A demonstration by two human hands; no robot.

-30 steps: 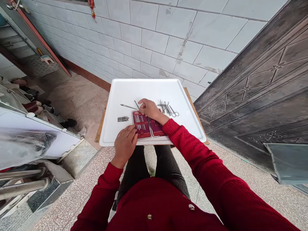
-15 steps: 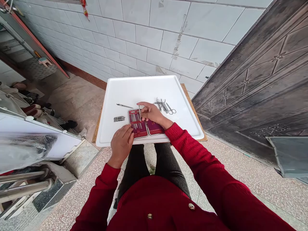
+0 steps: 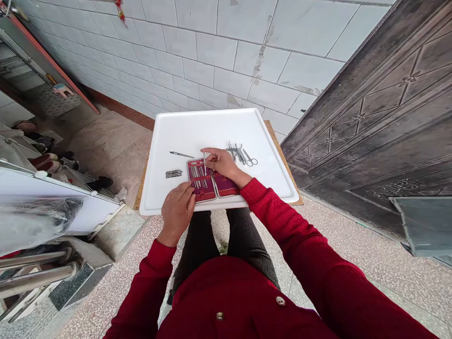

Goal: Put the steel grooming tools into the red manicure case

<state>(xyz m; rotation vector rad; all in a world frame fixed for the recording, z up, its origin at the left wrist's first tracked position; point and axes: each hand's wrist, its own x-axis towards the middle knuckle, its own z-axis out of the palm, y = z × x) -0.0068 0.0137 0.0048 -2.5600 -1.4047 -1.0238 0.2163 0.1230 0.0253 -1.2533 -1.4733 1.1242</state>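
An open manicure case with a dark red lining lies near the front of a white tray. Several slim metal tools sit under a strap in its left half. My right hand is over the case, thumb and fingers closed on a thin metal manicure tool held nearly upright; its lower tip is at the row of tools. At the case's left edge lies my left hand, fingers stretched out and touching the edge, thumb apart.
Nail clippers lie left of the case, and a scalpel-like tool lies behind it. Scissors and other metal tools are grouped at right. A tiled wall stands behind, a dark metal door at right.
The tool in my right hand has moved slightly down toward the row in the case. My left hand stays at the case edge. The view has shifted slightly.
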